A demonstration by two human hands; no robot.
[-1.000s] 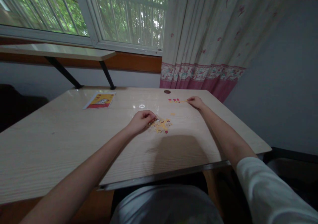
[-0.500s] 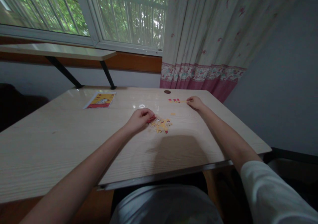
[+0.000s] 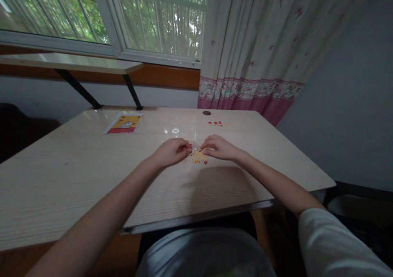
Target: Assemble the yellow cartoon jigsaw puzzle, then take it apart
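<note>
A loose heap of small yellow, red and white puzzle pieces lies on the pale wooden table. At the heap's left edge is my left hand, its fingers curled in a pinch; whatever they hold is hidden. My right hand reaches over the right side of the heap, thumb and fingertips slightly apart among the pieces. Farther back, a short row of joined red and yellow pieces lies untouched by either hand.
A yellow and red picture sheet lies at the back left of the table. Behind it, a raised shelf stands on dark legs. A round cable hole is near the back edge, below the curtain.
My right hand has come back from the row of pieces to the heap, moving left and nearer. The lone yellow piece on the table is now out of sight. My left hand has shifted slightly.
</note>
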